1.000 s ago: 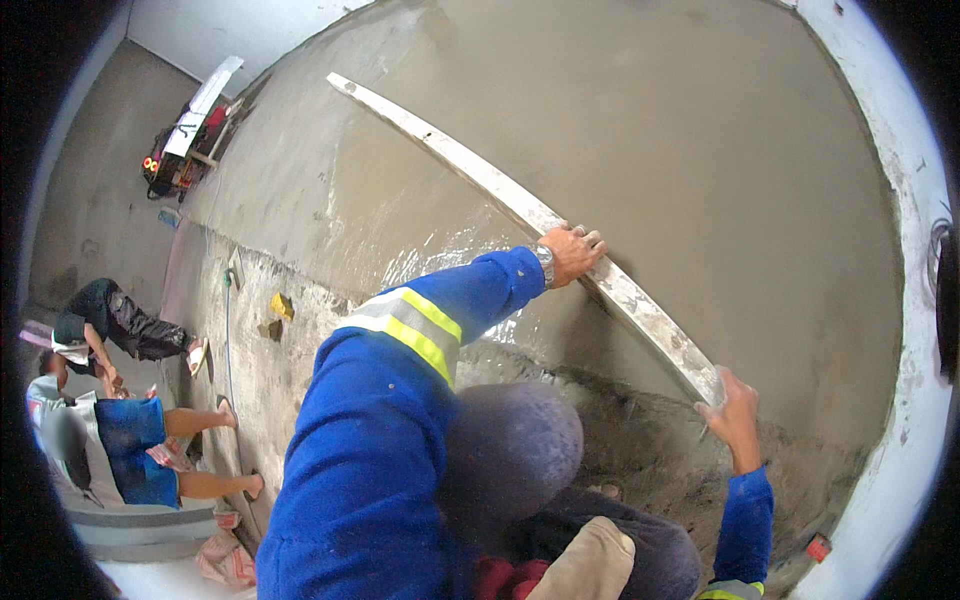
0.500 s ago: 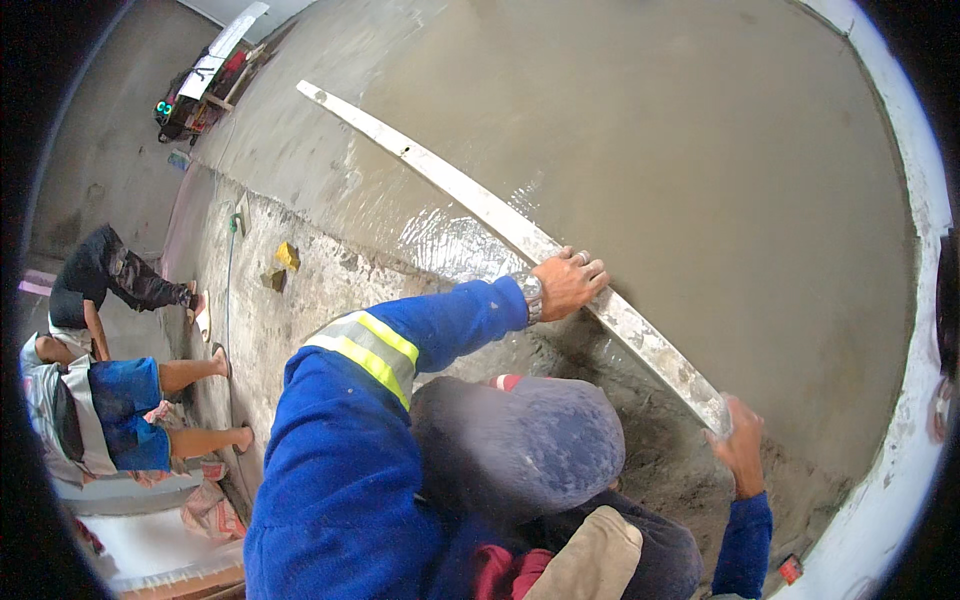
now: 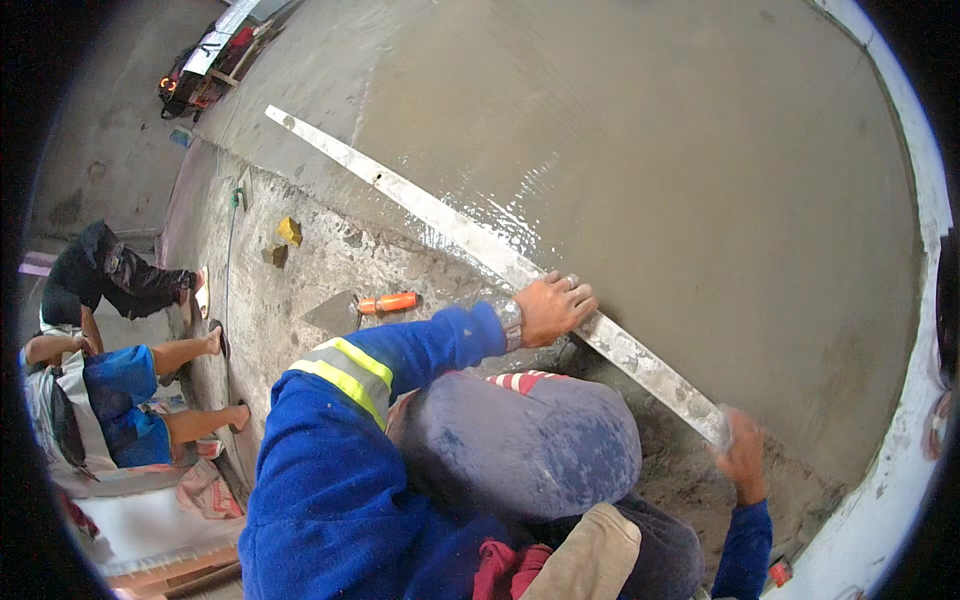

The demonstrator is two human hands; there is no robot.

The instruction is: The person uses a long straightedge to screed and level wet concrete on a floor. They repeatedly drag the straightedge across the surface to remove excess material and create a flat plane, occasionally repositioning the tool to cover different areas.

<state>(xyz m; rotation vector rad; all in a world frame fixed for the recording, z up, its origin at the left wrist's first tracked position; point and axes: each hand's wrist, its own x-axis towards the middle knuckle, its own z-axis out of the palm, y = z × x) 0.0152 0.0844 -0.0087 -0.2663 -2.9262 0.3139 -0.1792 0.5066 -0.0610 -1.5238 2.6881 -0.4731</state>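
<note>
A long, pale screed board, smeared with cement, lies slantwise across the edge of the wet cement. My left hand grips it near the middle, fingers bent over the far edge. At its near right end, my right hand is wrapped round the board. A watch and a ring show on my left hand. Just left of my left forearm, a pointing trowel with an orange handle rests on the rough floor, its grey blade pointing left.
My bent knee is close below the board. Two people, one in blue shorts, are at the left beside a thin cord on the floor. Yellow lumps lie nearby. A white wall edge curves along the right.
The board's far end and middle have shifted left and toward me, my left hand moving with them. The trowel has come into view beside my left sleeve. My right hand has barely moved.
</note>
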